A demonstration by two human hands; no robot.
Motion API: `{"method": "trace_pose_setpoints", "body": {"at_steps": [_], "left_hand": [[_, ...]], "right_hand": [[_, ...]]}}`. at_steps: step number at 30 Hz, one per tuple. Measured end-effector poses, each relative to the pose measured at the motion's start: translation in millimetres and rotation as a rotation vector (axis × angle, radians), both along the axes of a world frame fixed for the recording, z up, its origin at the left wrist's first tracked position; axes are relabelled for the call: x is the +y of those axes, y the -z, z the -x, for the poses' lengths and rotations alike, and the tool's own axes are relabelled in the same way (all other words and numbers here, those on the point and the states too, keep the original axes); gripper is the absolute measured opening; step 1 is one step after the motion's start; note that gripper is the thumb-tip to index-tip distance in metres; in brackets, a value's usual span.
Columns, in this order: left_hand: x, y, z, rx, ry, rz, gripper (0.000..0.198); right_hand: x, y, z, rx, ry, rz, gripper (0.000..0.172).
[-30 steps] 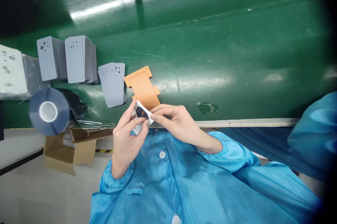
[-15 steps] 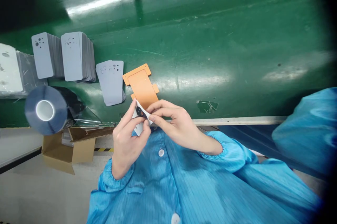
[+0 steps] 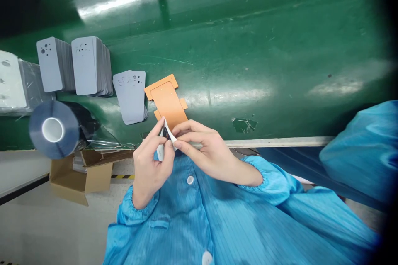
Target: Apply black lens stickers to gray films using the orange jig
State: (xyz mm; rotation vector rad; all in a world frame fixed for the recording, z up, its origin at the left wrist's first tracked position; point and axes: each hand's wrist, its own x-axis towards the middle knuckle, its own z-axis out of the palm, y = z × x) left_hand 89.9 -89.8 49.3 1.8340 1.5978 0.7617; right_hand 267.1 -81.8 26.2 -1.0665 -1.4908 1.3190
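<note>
Since the earlier frame, the white sheet [image 3: 171,135] has bent more steeply, narrowing its dark patch [image 3: 165,132] to a sliver; the flexing or peeling seems further along. The left hand [image 3: 152,161] pinches the sheet's left side, the right hand [image 3: 208,149] its right edge, by the orange plate's [image 3: 168,99] near end. Counted: one sheet, one orange plate, two tall grey stacks [image 3: 85,68], one fanned grey pile [image 3: 130,101], one film roll [image 3: 69,130].
</note>
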Motion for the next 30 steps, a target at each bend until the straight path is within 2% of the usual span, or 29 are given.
{"method": "trace_pose_setpoints", "body": {"at_steps": [7,11,24,30], "left_hand": [[6.5,-10.6,4.5,-0.002,0.135,0.078,0.022],[7.2,-14.0,3.9,0.006,0.142,0.092,0.024],[5.9,-12.4,4.1,0.009,0.130,0.063,0.024],[7.1,-13.5,4.6,0.009,0.136,0.068,0.027]], "right_hand": [[-4.4,-7.1,-1.9,-0.125,-0.026,-0.165,0.018],[-5.2,-9.4,-2.2,-0.131,-0.024,-0.232,0.017],[-5.0,-5.9,-4.9,-0.116,-0.058,-0.183,0.019],[-4.7,-7.3,-4.5,-0.137,-0.055,-0.220,0.018]]}}
